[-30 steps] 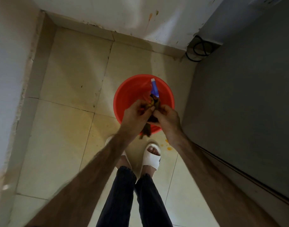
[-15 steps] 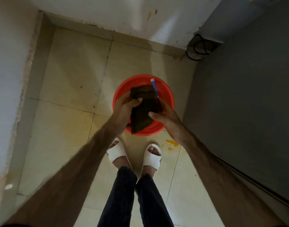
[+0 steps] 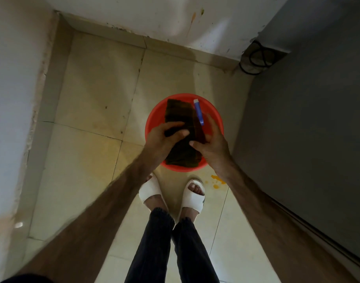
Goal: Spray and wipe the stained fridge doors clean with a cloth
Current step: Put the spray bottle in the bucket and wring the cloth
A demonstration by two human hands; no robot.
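A dark brown cloth (image 3: 180, 114) is spread flat between both hands above a red basin (image 3: 152, 121) on the floor. My left hand (image 3: 162, 139) grips the cloth's left side with the thumb on top. My right hand (image 3: 212, 144) holds its right side, thumb pressed on the cloth. A blue spray bottle with a white tip (image 3: 198, 111) shows at the cloth's right edge, over the basin. The grey fridge door (image 3: 309, 127) fills the right side.
Beige floor tiles (image 3: 89, 152) carry orange stain spots (image 3: 217, 180) near my right foot. My feet in white slippers (image 3: 192, 195) stand just behind the basin. A white wall runs along the left and the far side. A black cable (image 3: 256, 58) coils beside the fridge.
One second ago the cloth was bunched between both hands. It has since been unfolded and now lies flatter and wider between them, reaching further over the basin.
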